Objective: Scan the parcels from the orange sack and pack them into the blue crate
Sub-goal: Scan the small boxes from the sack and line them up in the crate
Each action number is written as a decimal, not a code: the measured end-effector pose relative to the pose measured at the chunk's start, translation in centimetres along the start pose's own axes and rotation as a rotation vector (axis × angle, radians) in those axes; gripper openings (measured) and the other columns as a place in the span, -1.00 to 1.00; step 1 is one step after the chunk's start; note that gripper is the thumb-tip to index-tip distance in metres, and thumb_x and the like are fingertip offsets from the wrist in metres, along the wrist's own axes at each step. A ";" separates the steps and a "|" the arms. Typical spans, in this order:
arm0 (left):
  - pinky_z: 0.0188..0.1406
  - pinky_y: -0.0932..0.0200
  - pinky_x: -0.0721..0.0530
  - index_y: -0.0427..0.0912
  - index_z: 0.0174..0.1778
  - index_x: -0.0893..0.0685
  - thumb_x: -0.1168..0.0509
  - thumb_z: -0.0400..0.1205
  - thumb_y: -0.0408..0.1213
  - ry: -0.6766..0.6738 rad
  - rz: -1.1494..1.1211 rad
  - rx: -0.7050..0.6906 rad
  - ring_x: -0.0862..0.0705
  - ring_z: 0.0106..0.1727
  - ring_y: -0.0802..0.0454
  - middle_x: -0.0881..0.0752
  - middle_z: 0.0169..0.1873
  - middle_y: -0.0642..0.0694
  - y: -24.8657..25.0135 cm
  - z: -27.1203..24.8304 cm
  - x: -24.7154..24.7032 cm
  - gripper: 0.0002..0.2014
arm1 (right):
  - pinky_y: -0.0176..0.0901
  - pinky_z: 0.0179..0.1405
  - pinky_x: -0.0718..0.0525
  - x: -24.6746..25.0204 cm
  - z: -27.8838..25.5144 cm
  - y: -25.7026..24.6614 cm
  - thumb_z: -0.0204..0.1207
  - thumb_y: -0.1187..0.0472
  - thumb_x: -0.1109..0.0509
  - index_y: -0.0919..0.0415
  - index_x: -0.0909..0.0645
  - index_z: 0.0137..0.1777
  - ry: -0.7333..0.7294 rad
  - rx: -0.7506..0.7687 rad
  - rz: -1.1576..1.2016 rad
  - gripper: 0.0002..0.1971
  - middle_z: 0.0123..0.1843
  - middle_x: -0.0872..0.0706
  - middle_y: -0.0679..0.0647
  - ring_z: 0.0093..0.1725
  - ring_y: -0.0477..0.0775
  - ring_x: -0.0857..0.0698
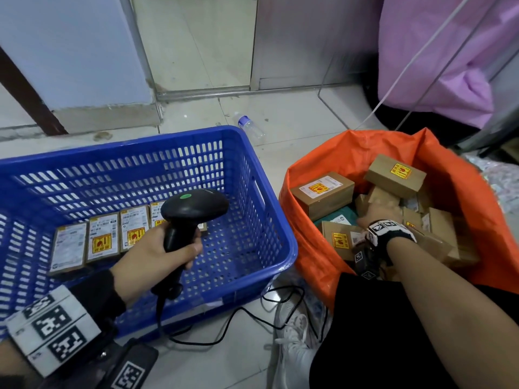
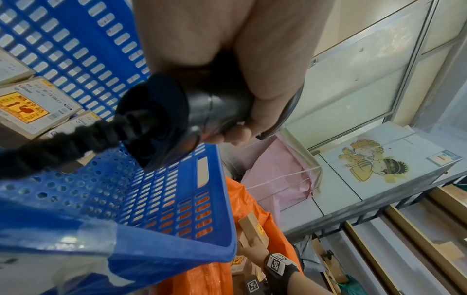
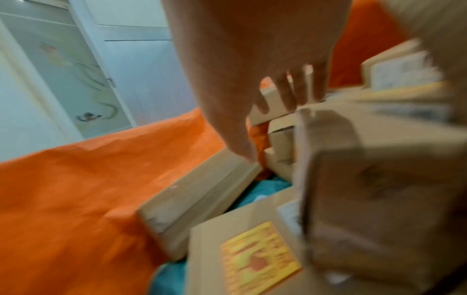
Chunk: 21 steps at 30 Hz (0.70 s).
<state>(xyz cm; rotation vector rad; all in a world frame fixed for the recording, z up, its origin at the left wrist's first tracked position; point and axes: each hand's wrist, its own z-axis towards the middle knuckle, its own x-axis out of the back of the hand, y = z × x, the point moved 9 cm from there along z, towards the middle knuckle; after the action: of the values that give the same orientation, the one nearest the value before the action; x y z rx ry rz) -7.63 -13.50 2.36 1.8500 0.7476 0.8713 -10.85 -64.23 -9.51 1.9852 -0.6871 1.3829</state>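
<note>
Head view: left hand (image 1: 153,252), fingers curled round the scanner (image 1: 188,220), hangs over the blue crate (image 1: 261,175), where four parcels (image 1: 102,241) lie in one row. Right hand (image 1: 377,211) reaches among at least six boxes in the orange sack (image 1: 317,248).

Left wrist view: scanner grip firm.

Right wrist view: blurred fingers (image 3: 290,93) touch one box (image 3: 275,111); grasp uncertain. Best lifted label-up, towards the scanner.
</note>
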 end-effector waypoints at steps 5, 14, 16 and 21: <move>-0.34 0.29 -0.59 -0.27 -0.05 -0.62 -0.36 0.62 -0.34 0.006 0.016 -0.001 -0.59 -0.41 0.10 -0.62 -0.48 -0.05 0.2 -0.3 0.1 -0.92 | 0.28 0.42 -0.42 -1.7 -0.8 2.0 0.55 0.03 -0.35 0.30 -0.27 0.52 -0.056 -0.182 0.045 -0.37 0.53 -0.27 0.46 0.49 0.50 -0.33; -0.35 0.32 -0.62 -0.28 -0.03 -0.61 -0.35 0.63 -0.37 0.011 -0.036 -0.013 -0.60 -0.42 0.13 -0.63 -0.46 -0.01 0.7 -0.1 0.2 -0.93 | 0.04 -0.03 -0.67 -1.3 -1.3 2.0 0.40 -0.01 -0.50 0.45 -0.43 0.41 -0.138 -0.198 0.476 -0.29 0.19 -0.66 0.34 0.02 0.31 -0.68; -0.35 0.33 -0.61 -0.27 -0.04 -0.61 -0.34 0.63 -0.39 0.015 -0.056 -0.037 -0.60 -0.42 0.14 -0.63 -0.47 0.01 1.4 -0.1 0.4 -0.95 | -0.03 -0.18 -0.65 1.4 -1.3 0.3 0.39 0.00 -0.51 0.33 -0.58 0.13 -0.114 -0.116 0.630 -0.55 -0.06 -0.67 0.25 -0.15 0.25 -0.66; -0.28 0.20 -0.58 -0.28 -0.05 -0.59 -0.34 0.62 -0.44 0.070 -0.128 -0.090 -0.59 -0.41 0.08 -0.63 -0.41 -0.08 2.5 0.3 2.1 -0.94 | 0.15 -0.11 -0.82 6.8 -2.7 -5.0 0.14 0.01 -0.68 0.34 -0.68 0.15 -0.206 0.033 1.027 -0.38 -0.02 -0.83 0.21 -0.15 0.23 -0.83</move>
<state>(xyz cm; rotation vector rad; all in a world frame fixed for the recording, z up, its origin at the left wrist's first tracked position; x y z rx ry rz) -5.88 -12.92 5.08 1.6804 0.8469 0.8758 -6.82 -59.36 -3.37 1.8511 -1.9666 1.7084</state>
